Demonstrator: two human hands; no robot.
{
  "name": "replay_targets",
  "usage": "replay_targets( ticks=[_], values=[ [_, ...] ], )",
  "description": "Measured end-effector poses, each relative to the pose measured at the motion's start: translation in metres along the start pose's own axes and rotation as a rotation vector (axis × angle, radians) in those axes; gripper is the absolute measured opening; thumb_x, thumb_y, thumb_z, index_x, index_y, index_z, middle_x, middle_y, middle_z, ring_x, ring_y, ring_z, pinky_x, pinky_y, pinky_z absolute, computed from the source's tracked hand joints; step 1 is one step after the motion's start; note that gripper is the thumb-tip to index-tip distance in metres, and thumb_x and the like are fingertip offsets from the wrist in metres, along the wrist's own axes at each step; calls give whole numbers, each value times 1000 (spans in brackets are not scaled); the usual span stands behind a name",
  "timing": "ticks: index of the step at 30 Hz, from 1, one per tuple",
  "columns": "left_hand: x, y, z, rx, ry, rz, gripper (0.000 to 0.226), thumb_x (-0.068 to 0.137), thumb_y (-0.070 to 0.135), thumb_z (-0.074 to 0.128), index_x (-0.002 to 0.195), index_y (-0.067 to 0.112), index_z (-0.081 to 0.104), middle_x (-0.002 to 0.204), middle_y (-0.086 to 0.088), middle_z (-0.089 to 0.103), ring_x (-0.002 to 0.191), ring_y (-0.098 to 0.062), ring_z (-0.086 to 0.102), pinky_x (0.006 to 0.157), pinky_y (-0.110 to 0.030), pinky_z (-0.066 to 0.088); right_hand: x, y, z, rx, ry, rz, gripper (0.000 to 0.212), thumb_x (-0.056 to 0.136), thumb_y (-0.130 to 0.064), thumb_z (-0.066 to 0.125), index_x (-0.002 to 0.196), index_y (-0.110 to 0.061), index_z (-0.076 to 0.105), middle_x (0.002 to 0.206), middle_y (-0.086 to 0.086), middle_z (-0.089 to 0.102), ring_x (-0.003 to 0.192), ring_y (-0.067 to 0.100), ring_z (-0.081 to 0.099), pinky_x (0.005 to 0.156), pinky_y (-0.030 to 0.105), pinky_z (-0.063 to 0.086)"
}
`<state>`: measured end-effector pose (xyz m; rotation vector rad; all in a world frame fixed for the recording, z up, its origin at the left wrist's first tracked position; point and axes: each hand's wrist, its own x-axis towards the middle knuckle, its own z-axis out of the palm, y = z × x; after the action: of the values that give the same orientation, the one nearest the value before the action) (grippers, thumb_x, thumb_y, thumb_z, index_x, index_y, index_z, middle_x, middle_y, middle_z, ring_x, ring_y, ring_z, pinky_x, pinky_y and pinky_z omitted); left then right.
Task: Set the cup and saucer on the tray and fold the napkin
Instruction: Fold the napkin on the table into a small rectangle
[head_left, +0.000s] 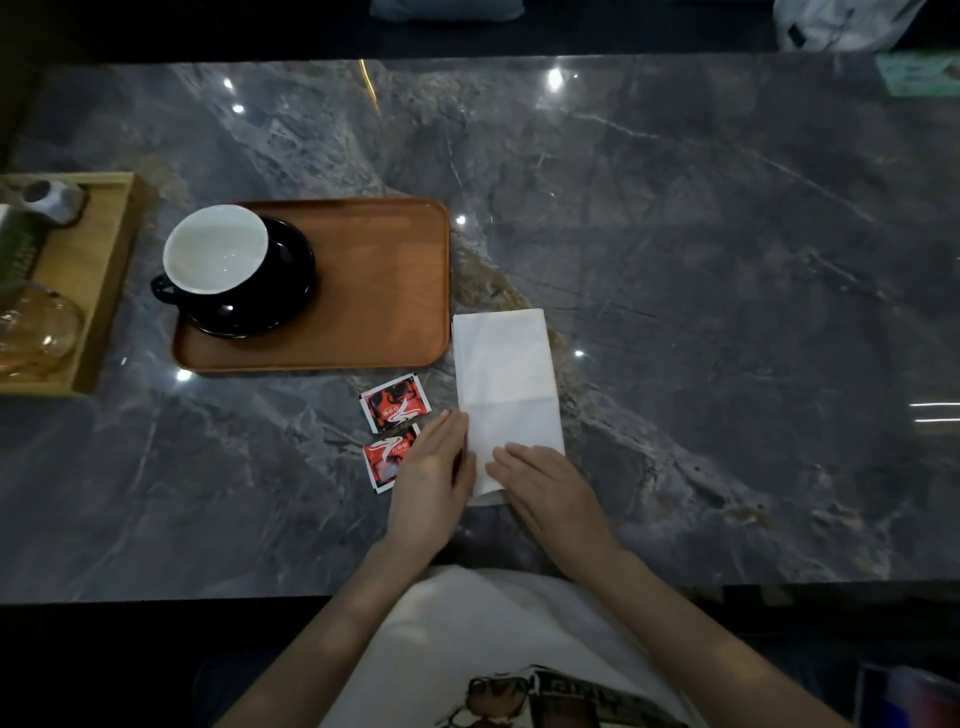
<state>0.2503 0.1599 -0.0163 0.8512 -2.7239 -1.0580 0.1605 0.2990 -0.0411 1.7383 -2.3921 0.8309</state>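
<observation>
A black cup with a white inside (218, 254) stands on a black saucer (291, 291) at the left end of the brown wooden tray (384, 291). To the right of the tray a white napkin (504, 374) lies on the marble table as a long folded strip. My left hand (434, 467) rests flat along the napkin's near left edge. My right hand (545, 483) lies flat on its near end, fingers together, pressing it down. Neither hand grips anything.
Two red sachets (395, 405) lie between the tray and my left hand, the nearer sachet partly under it. A light wooden box (104, 280) with an amber glass pot (36, 327) and a grey cup (52, 200) stands at the far left. The table's near edge runs under my forearms.
</observation>
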Motion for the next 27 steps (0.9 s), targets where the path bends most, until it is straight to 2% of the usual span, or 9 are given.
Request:
replay_targets(
  ticks=[4,7,10,13,18,20,22,25,27],
  values=[
    [6,9,0,94,59,50,35,76,4,50,107,-6,61,112,-25,60,103,-39,58,96,-32,40,-6,4,3,-133,-119,-74,33,96,-21,38,110,-12,66,117,6,67,110,21,63,100,34,37],
    [31,26,4,184,10,207,39,83,17,39,109,-1,62,119,-23,61,112,-37,57,93,-43,49,-7,5,5,-139,-164,-75,28,86,-20,51,109,-13,66,115,4,69,112,21,59,104,35,34],
    [56,47,19,264,-247,327,63,89,39,14,138,8,38,150,-11,32,141,-25,23,113,-41,20,-6,7,3,-80,-198,-86,27,83,-16,57,108,-11,65,108,6,70,109,21,52,106,35,33],
    [66,50,35,387,-332,266,78,81,51,-8,147,14,11,157,-1,6,144,-15,0,116,-41,3,-5,6,-1,-84,-252,-82,33,82,-16,53,113,-9,62,111,9,69,110,23,54,109,36,28],
    [69,43,42,368,-275,267,82,86,52,-18,144,13,23,154,-2,21,143,-18,14,115,-43,12,2,-6,-29,265,-334,160,30,77,-16,51,102,-13,67,101,7,71,98,17,57,91,33,48],
    [69,43,41,411,-296,257,73,92,46,-10,141,11,32,150,-4,32,140,-20,26,111,-46,23,7,-5,-48,383,-185,277,22,75,-17,51,83,-14,72,82,3,74,76,14,63,69,29,53],
    [68,41,43,464,-281,259,63,97,39,2,136,9,41,144,-7,42,134,-22,38,104,-49,36,17,5,-59,334,9,340,23,77,-17,49,77,-12,72,75,5,73,69,14,62,66,26,49],
    [68,40,46,488,-241,286,55,95,35,18,133,8,47,141,-8,47,130,-23,43,101,-49,40,46,31,-60,328,43,503,37,88,-24,38,104,-8,67,104,10,71,95,10,60,88,24,46],
    [68,39,48,502,-225,303,52,90,33,28,131,9,49,140,-8,49,131,-24,42,103,-48,40,66,48,-53,315,-209,519,45,96,-31,28,135,-13,45,141,4,47,130,9,39,112,30,27]
  ],
)
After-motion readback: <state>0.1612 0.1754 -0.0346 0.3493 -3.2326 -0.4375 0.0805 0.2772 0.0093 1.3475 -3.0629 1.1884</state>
